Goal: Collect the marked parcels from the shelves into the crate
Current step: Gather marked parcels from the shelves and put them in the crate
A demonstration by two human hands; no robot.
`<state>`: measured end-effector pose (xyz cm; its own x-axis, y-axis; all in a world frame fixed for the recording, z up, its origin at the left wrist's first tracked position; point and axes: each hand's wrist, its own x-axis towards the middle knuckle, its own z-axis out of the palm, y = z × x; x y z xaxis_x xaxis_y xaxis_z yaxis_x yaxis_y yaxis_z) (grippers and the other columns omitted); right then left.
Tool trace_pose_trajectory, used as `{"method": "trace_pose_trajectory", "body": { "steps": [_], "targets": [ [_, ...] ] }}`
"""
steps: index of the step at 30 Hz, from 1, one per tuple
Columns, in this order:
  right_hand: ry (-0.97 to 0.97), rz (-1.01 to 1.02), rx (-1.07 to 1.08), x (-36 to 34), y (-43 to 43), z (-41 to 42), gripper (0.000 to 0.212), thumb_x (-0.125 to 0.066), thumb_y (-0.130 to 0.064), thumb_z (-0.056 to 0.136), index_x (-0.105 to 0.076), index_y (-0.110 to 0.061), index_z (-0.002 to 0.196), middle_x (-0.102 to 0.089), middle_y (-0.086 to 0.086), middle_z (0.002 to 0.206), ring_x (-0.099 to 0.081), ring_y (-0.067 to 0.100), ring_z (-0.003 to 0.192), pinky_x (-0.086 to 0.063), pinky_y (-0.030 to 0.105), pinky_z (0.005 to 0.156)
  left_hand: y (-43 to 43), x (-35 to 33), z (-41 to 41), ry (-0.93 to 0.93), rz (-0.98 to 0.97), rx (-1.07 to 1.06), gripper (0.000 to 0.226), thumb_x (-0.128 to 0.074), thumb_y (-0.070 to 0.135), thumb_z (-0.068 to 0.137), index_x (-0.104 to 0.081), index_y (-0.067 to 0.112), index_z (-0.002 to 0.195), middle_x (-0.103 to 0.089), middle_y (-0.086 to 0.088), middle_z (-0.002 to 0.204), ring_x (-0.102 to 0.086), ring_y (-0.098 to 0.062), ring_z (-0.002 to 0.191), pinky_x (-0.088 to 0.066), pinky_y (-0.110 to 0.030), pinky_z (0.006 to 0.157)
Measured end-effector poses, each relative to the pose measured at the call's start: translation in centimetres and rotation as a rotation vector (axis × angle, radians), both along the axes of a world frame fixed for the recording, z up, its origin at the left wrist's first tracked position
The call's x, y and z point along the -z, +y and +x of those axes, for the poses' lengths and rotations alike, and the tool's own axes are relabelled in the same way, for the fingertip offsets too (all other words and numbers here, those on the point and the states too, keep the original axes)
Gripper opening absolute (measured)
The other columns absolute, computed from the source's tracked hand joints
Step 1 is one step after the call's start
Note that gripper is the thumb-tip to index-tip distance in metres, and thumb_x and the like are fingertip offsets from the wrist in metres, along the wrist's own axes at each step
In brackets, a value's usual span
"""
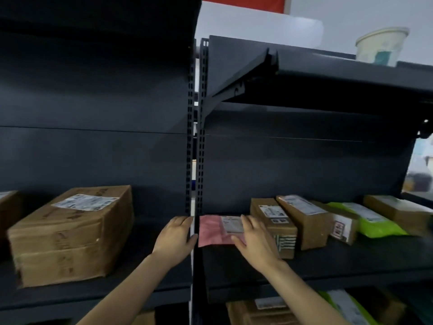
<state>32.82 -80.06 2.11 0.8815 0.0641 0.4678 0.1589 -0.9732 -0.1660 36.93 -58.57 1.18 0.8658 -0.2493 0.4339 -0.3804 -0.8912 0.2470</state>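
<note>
Fingers (246, 222) of the right hand (254, 240) are being spread flat over the pink parcel (210, 231), its label half-hidden; left hand (175, 233) is being held loosely open, empty.

Under your right hand (254, 245) lies a flat pink plastic mailer (212, 233) with a white label printed in dark text. Just right of that grip stand brown cardboard boxes (278, 221), each with a white label; one shows black stripes on its end. Further right is a bright lime-green plastic bag (377, 225). Left of your left hand (175, 235) sits a large brown cardboard carton (70, 235) with a white label. The metal shelving (328, 160) around your hands is dark charcoal grey.
</note>
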Motion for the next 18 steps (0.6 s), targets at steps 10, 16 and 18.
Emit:
{"method": "trace_pose_trajectory", "body": {
  "steps": [10,16,18],
  "targets": [
    [0.009,0.047,0.336,-1.2,-6.8,-0.1,0.088,-0.039,-0.07,0.081,-0.027,-0.01,0.143,-0.04,0.012,0.141,-0.039,0.027,0.127,-0.039,0.037,0.1,-6.4,1.0,1.4,0.252,-0.195,-0.074,0.046,-0.047,0.035,0.094,-0.045,0.009,0.131,-0.052,-0.014,0.129,-0.048,-0.028,0.12,-0.046,-0.039,0.097],
    [0.221,0.09,0.465,-1.2,-6.9,1.8,0.108,-0.041,-0.082,0.069,-0.026,-0.003,0.141,-0.041,0.018,0.138,-0.041,0.032,0.124,-0.041,0.038,0.096,-7.6,0.3,4.0,0.455,-0.276,-0.229,0.042,-0.04,0.038,0.094,-0.057,0.005,0.112,-0.062,-0.015,0.11,-0.059,-0.025,0.095,-0.051,-0.034,0.086],
    [0.248,0.101,0.474,-0.9,-7.0,2.2,0.108,-0.045,-0.079,0.07,-0.022,-0.003,0.143,-0.041,0.018,0.137,-0.042,0.031,0.123,-0.042,0.036,0.094,-8.1,0.0,4.8,0.521,-0.274,-0.26,0.043,-0.038,0.037,0.096,-0.059,0.002,0.111,-0.063,-0.016,0.112,-0.06,-0.025,0.095,-0.048,-0.03,0.083]
  ]
}}
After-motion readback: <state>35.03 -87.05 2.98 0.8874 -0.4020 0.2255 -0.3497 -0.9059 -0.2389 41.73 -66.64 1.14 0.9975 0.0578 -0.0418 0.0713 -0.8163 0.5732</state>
